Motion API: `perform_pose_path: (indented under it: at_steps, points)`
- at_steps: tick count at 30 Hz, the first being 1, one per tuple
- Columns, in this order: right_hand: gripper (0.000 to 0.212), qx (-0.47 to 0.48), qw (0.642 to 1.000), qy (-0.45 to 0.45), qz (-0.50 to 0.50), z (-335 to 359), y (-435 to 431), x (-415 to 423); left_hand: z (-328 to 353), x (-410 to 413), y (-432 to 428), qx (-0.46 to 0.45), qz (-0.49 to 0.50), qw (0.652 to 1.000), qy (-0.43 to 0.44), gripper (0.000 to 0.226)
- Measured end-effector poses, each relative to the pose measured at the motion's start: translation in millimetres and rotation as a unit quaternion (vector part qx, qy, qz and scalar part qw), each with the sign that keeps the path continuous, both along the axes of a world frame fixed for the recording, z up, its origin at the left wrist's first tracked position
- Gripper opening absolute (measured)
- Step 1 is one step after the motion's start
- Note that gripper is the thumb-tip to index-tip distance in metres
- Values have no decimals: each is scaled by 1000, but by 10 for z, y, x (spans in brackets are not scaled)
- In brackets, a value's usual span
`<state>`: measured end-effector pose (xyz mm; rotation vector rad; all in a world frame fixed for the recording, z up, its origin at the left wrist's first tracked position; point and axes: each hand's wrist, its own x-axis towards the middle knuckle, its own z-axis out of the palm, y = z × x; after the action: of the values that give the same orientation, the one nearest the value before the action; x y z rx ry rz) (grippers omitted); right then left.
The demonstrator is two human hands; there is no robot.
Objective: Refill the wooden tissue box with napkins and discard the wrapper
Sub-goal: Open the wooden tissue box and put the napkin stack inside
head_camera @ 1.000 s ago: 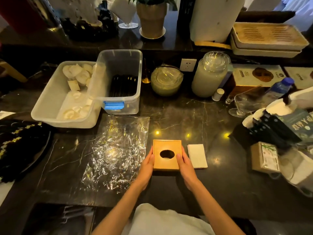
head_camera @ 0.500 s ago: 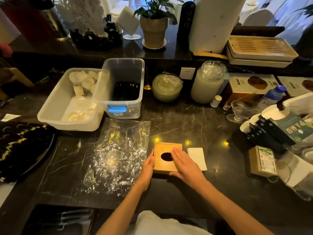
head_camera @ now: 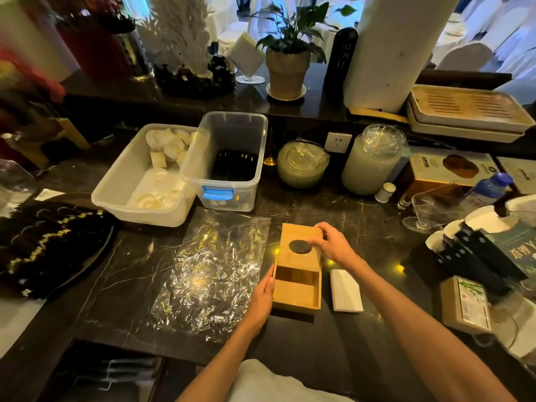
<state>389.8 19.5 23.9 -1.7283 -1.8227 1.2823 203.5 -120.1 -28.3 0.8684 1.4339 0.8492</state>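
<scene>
The wooden tissue box [head_camera: 295, 294] sits on the dark marble counter, its inside showing bare wood. Its sliding lid [head_camera: 300, 258], with an oval hole, is pushed halfway off toward the far side. My right hand [head_camera: 333, 245] grips the lid's far right corner. My left hand [head_camera: 262, 297] presses flat against the box's left wall. A white stack of napkins [head_camera: 346, 291] lies just right of the box. The crumpled clear wrapper [head_camera: 208, 274] lies spread flat to the left of the box.
Two clear plastic bins [head_camera: 139, 181] [head_camera: 232, 161] stand behind the wrapper. Stacked clear lids [head_camera: 303, 165] and a tall jar [head_camera: 372, 161] stand at the back. Cups, black holders and a small carton [head_camera: 464, 304] crowd the right. A dark tray [head_camera: 46, 242] lies left.
My right hand went from the box's side onto the lid and slid it away from me, opening the box. The left hand stayed on the left wall.
</scene>
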Motion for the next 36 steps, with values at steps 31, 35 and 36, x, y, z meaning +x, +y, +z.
perform_pose_path:
  at_steps: [31, 35, 36]
  points:
    - [28, -181, 947, 43, -261, -835, -973, 1056, -213, 1868, 346, -193, 9, 975, 111, 52]
    - [37, -82, 975, -23, -204, -645, -781, 1264, -176, 1827, 385, -206, -16, 978, -30, 44]
    - [38, -39, 984, -53, -168, -588, -746, 1343, -196, 1825, 406, -177, -24, 984, 3, 55]
